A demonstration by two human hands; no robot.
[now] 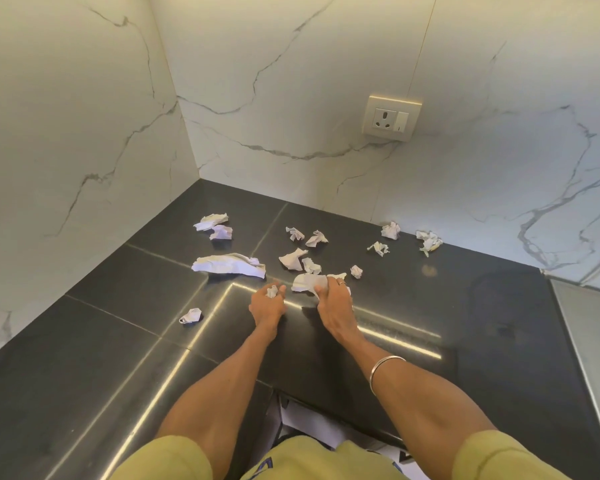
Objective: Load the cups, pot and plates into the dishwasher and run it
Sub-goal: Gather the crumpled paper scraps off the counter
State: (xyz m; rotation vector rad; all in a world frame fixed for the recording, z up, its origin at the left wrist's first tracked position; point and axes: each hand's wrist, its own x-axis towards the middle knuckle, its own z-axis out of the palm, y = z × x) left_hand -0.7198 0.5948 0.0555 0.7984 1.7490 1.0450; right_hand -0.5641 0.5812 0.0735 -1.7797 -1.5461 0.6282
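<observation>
No cups, pot, plates or dishwasher are in view. Both hands rest on a black stone counter (101,358) strewn with crumpled white paper scraps. My left hand (268,304) is closed around a small crumpled scrap (272,291). To its right, my right hand (333,303), with a ring on one finger, grips a larger crumpled paper (307,283) that lies on the counter. A metal bangle (385,367) sits on my right forearm.
Several more scraps lie around: a long one (227,265) at left, a small one (190,315) nearer, others (429,241) by the marble back wall. A wall socket (391,118) is above. Marble walls close off the corner at left and behind. A pale ledge (589,327) borders the right.
</observation>
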